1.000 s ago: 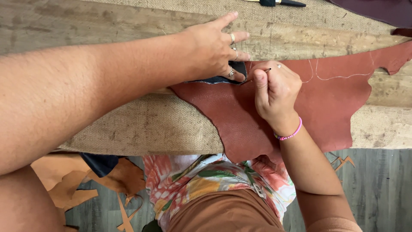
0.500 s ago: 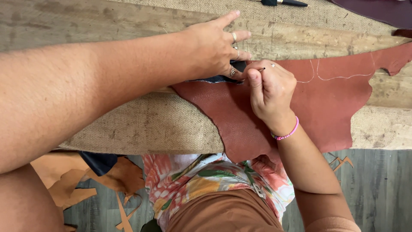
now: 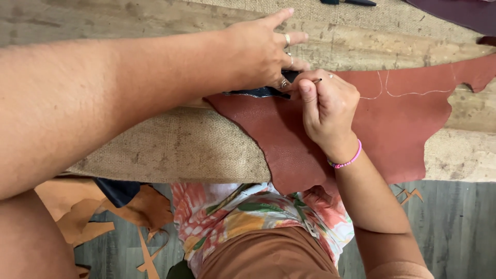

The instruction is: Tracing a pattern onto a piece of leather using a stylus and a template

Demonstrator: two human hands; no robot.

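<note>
- Nearest the camera, the person's lap shows a floral shirt (image 3: 248, 217) over brown trousers (image 3: 268, 256), above a grey plank floor (image 3: 454, 227).
- On the floor at the left lie tan leather scraps (image 3: 77, 217) and 1 dark blue piece (image 3: 120, 190); thin offcuts lie at the right too.
- The table (image 3: 129, 20) edge is covered by burlap cloth (image 3: 170, 147), which hangs slightly over the near side.
- A reddish-brown leather hide (image 3: 403, 129) lies flat on the burlap, its lower lobe drooping over the table edge toward the lap. Pale traced outlines show on its upper part, to the right of the hands.
- The right hand (image 3: 328, 111), with a pink bracelet at the wrist, is clenched around a thin dark marking tool (image 3: 316, 80), whose tip meets the hide at its top edge.
- The left hand (image 3: 261, 51), wearing rings, lies spread and pressing down, palm flat, on a dark pattern piece (image 3: 258, 93) that sits on the hide's upper left corner; it grasps nothing. The 2 hands touch at the fingertips.
- Farther back, bare worn wood shows, with more burlap beyond.
- At the far edge lie a dark-handled tool (image 3: 349, 2), only partly in view, and at the far right a dark purple leather piece (image 3: 460, 13).
- No containers are in view.
</note>
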